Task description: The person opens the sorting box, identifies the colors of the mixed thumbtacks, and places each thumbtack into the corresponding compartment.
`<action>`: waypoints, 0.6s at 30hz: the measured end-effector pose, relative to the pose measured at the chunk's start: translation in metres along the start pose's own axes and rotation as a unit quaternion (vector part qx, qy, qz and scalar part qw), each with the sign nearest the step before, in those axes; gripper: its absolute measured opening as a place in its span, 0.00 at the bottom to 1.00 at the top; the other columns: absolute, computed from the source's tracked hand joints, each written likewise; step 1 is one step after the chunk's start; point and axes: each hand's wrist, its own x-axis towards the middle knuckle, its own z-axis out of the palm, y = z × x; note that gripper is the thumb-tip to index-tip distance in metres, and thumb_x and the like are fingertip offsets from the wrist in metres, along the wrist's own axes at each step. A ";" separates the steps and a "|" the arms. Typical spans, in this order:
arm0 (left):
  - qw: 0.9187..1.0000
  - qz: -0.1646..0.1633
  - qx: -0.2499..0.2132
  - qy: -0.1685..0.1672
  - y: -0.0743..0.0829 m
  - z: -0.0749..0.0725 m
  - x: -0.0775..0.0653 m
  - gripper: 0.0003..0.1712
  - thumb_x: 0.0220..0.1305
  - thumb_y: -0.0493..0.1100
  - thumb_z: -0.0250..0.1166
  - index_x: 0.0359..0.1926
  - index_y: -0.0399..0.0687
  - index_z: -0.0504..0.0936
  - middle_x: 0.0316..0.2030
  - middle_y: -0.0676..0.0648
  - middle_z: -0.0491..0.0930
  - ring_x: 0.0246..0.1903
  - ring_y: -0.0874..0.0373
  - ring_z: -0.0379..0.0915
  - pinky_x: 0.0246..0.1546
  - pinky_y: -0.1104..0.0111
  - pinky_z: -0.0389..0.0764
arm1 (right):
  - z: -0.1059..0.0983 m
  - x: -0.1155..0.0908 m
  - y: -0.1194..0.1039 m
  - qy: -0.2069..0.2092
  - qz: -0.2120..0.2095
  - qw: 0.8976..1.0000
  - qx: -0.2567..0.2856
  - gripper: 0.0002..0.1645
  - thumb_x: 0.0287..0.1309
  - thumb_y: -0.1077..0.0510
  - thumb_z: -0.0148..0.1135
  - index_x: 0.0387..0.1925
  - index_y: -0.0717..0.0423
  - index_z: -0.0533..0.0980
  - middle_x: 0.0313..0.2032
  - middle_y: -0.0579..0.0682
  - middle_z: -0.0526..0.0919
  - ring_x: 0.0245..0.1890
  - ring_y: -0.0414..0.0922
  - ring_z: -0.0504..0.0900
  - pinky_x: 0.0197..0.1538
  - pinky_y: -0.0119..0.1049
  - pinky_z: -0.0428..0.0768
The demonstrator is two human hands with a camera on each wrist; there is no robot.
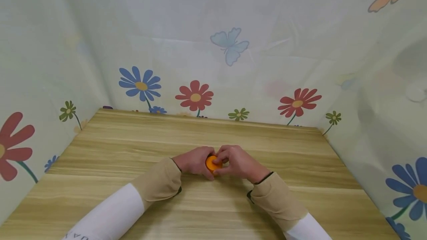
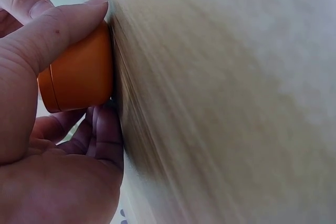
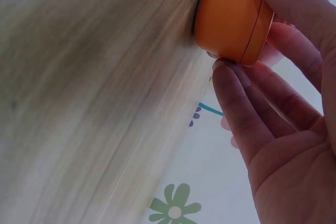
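Observation:
A small, round orange container (image 1: 214, 163) with a flat top stands on the wooden table between my two hands. A thin seam runs around it near the top, marking off a lid (image 3: 257, 30). My left hand (image 1: 197, 160) grips the lower body from the left, with the thumb along the near side and the fingers curled around the far side. From the right, my right hand (image 1: 237, 163) pinches the lid at its rim between thumb and fingers. In the left wrist view, the container's body (image 2: 84, 72) rests with its base at the tabletop.
The wood-grain table (image 1: 140, 136) reaches back to a pale curtain (image 1: 186, 14) printed with flowers and butterflies, which also hangs along both sides. A small dark purple object (image 1: 107, 107) shows at the table's far left corner.

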 end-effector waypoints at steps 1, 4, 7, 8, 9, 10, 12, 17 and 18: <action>1.000 0.000 -0.001 0.000 0.000 0.000 0.000 0.30 0.38 0.49 0.79 0.39 0.50 0.71 0.33 0.55 0.73 0.30 0.62 0.69 0.33 0.74 0.72 | 0.000 0.000 0.000 0.001 -0.001 1.000 0.001 0.14 0.43 0.55 0.75 0.34 0.53 0.83 0.36 0.45 0.78 0.36 0.40 0.76 0.40 0.35 0.78; 1.000 0.002 -0.004 0.000 0.001 0.000 0.000 0.30 0.38 0.48 0.80 0.39 0.49 0.71 0.32 0.55 0.73 0.30 0.62 0.69 0.33 0.74 0.72 | 0.000 -0.001 0.001 0.002 -0.005 1.000 0.004 0.13 0.43 0.54 0.75 0.34 0.52 0.83 0.36 0.45 0.78 0.36 0.40 0.76 0.40 0.36 0.79; 1.000 0.005 -0.005 0.001 0.002 -0.001 0.000 0.30 0.38 0.47 0.79 0.40 0.48 0.71 0.32 0.55 0.73 0.30 0.62 0.69 0.33 0.73 0.73 | 0.001 -0.001 0.001 0.005 -0.007 1.000 0.009 0.12 0.44 0.54 0.75 0.33 0.52 0.83 0.35 0.45 0.78 0.36 0.41 0.76 0.40 0.36 0.79; 1.000 0.006 -0.004 0.002 0.002 -0.001 -0.001 0.30 0.38 0.47 0.79 0.40 0.48 0.71 0.32 0.55 0.73 0.30 0.62 0.69 0.33 0.73 0.73 | 0.001 -0.001 0.001 0.006 -0.007 1.000 0.013 0.12 0.44 0.54 0.75 0.33 0.51 0.83 0.35 0.45 0.77 0.36 0.41 0.76 0.40 0.37 0.79; 1.000 0.004 -0.003 0.001 0.002 -0.002 -0.001 0.30 0.38 0.47 0.79 0.40 0.48 0.71 0.33 0.55 0.73 0.30 0.62 0.69 0.34 0.73 0.73 | 0.001 -0.001 0.001 0.006 -0.007 1.000 0.016 0.12 0.44 0.54 0.75 0.33 0.52 0.82 0.35 0.45 0.77 0.36 0.41 0.76 0.40 0.37 0.79; 1.000 0.003 -0.002 0.001 0.003 -0.002 -0.001 0.30 0.39 0.47 0.79 0.40 0.48 0.71 0.33 0.55 0.73 0.31 0.62 0.69 0.34 0.73 0.73 | 0.001 -0.001 0.000 0.007 -0.006 1.000 0.020 0.12 0.44 0.55 0.75 0.33 0.52 0.82 0.35 0.46 0.77 0.35 0.41 0.76 0.40 0.37 0.79; 1.000 -0.001 0.000 -0.001 0.003 -0.002 -0.001 0.30 0.39 0.48 0.79 0.40 0.48 0.71 0.33 0.55 0.72 0.31 0.62 0.69 0.35 0.73 0.73 | 0.001 -0.001 0.000 0.008 -0.006 1.000 0.026 0.13 0.44 0.55 0.75 0.34 0.52 0.82 0.34 0.46 0.78 0.35 0.42 0.76 0.40 0.37 0.79; 1.000 -0.005 0.006 -0.003 0.003 -0.002 -0.002 0.31 0.39 0.50 0.79 0.41 0.48 0.71 0.34 0.56 0.72 0.32 0.62 0.69 0.36 0.73 0.73 | 0.001 -0.002 0.000 0.011 -0.010 1.000 0.020 0.15 0.43 0.55 0.75 0.35 0.53 0.82 0.34 0.46 0.78 0.35 0.42 0.76 0.39 0.37 0.79; 1.000 -0.004 0.007 -0.002 0.003 -0.001 -0.002 0.31 0.39 0.50 0.79 0.42 0.48 0.71 0.34 0.56 0.72 0.32 0.62 0.69 0.36 0.73 0.73 | 0.000 -0.002 0.000 0.010 -0.011 1.000 0.018 0.15 0.43 0.55 0.76 0.35 0.54 0.82 0.34 0.46 0.78 0.35 0.42 0.76 0.39 0.37 0.79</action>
